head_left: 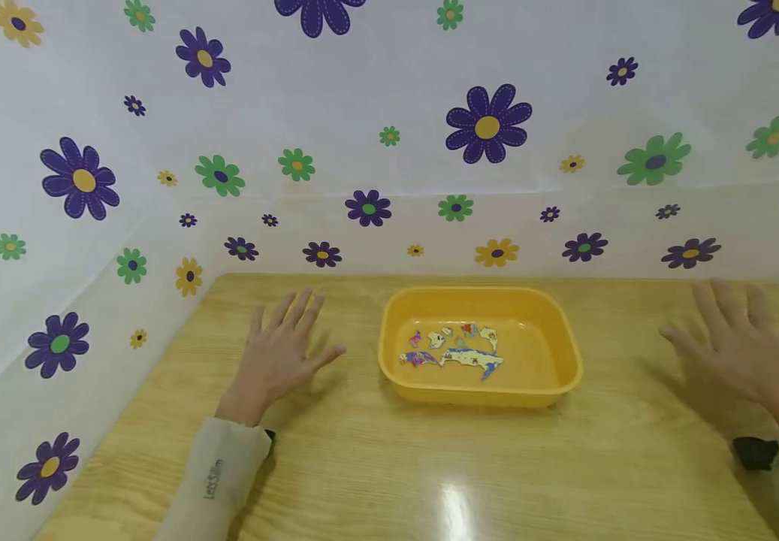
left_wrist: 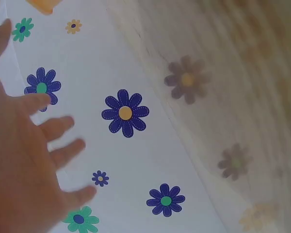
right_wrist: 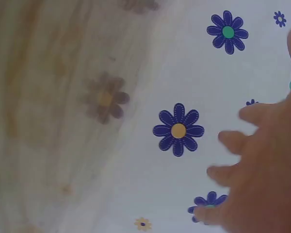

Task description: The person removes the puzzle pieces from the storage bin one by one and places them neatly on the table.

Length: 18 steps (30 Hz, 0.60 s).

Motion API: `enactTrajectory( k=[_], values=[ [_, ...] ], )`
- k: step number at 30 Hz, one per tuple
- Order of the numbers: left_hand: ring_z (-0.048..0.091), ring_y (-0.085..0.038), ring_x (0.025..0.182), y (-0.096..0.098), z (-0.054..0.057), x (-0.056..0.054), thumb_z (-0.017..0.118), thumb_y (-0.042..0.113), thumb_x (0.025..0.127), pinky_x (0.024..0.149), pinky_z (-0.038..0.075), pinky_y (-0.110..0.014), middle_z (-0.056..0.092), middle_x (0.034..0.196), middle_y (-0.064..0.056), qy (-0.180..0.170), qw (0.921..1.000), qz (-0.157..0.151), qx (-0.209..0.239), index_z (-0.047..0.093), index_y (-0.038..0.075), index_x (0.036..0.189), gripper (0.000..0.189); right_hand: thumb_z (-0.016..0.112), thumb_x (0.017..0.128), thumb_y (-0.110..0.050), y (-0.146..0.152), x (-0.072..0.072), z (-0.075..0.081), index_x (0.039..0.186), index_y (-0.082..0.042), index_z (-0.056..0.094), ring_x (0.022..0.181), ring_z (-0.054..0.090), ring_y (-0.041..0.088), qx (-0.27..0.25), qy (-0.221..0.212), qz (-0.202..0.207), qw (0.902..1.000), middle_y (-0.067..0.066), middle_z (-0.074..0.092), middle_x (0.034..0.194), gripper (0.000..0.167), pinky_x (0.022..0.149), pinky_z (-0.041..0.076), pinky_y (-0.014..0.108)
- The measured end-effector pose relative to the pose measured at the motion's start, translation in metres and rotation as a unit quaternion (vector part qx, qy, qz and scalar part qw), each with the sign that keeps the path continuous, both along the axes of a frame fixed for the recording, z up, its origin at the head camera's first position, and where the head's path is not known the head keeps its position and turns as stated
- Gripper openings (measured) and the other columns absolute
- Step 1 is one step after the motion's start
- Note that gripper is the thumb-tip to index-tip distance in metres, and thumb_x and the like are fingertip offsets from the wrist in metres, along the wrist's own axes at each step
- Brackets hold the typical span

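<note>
My left hand point(head_left: 277, 361) is spread palm down over the table, left of a yellow plastic tub point(head_left: 565, 361), holding nothing. On the other side, farther from the tub, my right hand point(head_left: 747, 349) also has its fingers fanned out and holds nothing. Inside the tub, towards its left half, lie several small printed cut-out pieces. The largest is a long cream piece with blue edges point(head_left: 466, 358); a blue and purple piece point(head_left: 419, 358) lies left of it. Smaller pieces sit behind these two. Both wrist views show a hand point(left_wrist: 19, 160) with straight, parted fingers.
The tub stands on a light wooden table point(head_left: 362, 466), near its back edge. White sheeting point(head_left: 389, 68) printed with purple, green and yellow flowers rises behind the table and along its left side. A dark strap piece point(head_left: 756, 453) shows at the right wrist.
</note>
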<state>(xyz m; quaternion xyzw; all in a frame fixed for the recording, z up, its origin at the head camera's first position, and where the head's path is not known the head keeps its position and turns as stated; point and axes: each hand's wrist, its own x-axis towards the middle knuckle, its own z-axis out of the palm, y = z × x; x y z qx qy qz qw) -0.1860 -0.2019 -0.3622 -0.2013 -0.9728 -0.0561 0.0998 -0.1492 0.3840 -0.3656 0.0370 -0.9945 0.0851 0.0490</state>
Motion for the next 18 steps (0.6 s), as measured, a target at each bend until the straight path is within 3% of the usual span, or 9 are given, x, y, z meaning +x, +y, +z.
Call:
enactTrajectory(
  k=[3,6,9,11,15,18],
  values=[
    [0.047,-0.04,0.136,0.003,0.003,0.001,0.058,0.053,0.1,0.113,0.03,-0.064,0.05,0.15,-0.018,-0.011,0.9991,-0.034,0.025,0.041,0.006,0.155,0.074,0.052,0.106,-0.041,-0.005,-0.005,0.004,0.156,0.01,0.019,0.131,0.03,0.066,-0.056,0.027,0.042,0.9972,0.043,0.031,0.149,0.079,0.099,0.021,0.082],
    [0.058,-0.04,0.125,0.009,0.009,0.003,0.062,0.045,0.1,0.107,0.041,-0.059,0.061,0.138,-0.019,-0.024,0.9957,-0.067,0.059,0.05,0.006,0.149,0.064,0.063,0.102,-0.025,-0.016,-0.013,0.013,0.138,0.014,0.049,0.104,0.057,0.057,-0.098,0.067,0.095,0.9883,0.04,0.059,0.122,0.055,0.08,0.047,0.07],
    [0.057,-0.04,0.127,0.02,0.016,0.001,0.063,0.046,0.099,0.107,0.041,-0.059,0.06,0.14,-0.018,-0.046,0.9911,-0.092,0.085,0.05,0.007,0.15,0.065,0.067,0.099,-0.016,-0.031,-0.02,0.026,0.124,0.012,0.063,0.087,0.065,0.043,-0.102,0.088,0.127,0.9827,0.027,0.071,0.102,0.037,0.068,0.052,0.057],
    [0.051,-0.039,0.134,0.029,0.019,-0.001,0.063,0.051,0.098,0.11,0.037,-0.06,0.054,0.147,-0.017,-0.068,0.9878,-0.105,0.092,0.046,0.008,0.153,0.072,0.07,0.096,-0.011,-0.042,-0.024,0.036,0.119,0.008,0.068,0.083,0.066,0.029,-0.104,0.105,0.147,0.9781,0.016,0.073,0.095,0.03,0.07,0.054,0.049],
    [0.035,-0.039,0.145,0.042,0.02,-0.008,0.062,0.06,0.094,0.115,0.028,-0.063,0.038,0.16,-0.013,-0.115,0.9822,-0.114,0.094,0.037,0.01,0.158,0.085,0.076,0.089,-0.005,-0.062,-0.033,0.051,0.112,0.001,0.073,0.075,0.056,0.006,-0.104,0.148,0.197,0.9636,-0.003,0.069,0.086,0.024,0.066,0.049,0.025],
    [0.024,-0.036,0.151,0.05,0.019,-0.013,0.061,0.065,0.091,0.118,0.021,-0.062,0.026,0.166,-0.01,-0.142,0.9793,-0.116,0.088,0.031,0.013,0.161,0.091,0.078,0.086,-0.003,-0.076,-0.039,0.058,0.111,0.002,0.073,0.071,0.048,0.003,-0.112,0.157,0.224,0.9554,-0.007,0.062,0.081,0.026,0.062,0.043,0.02]
  ],
)
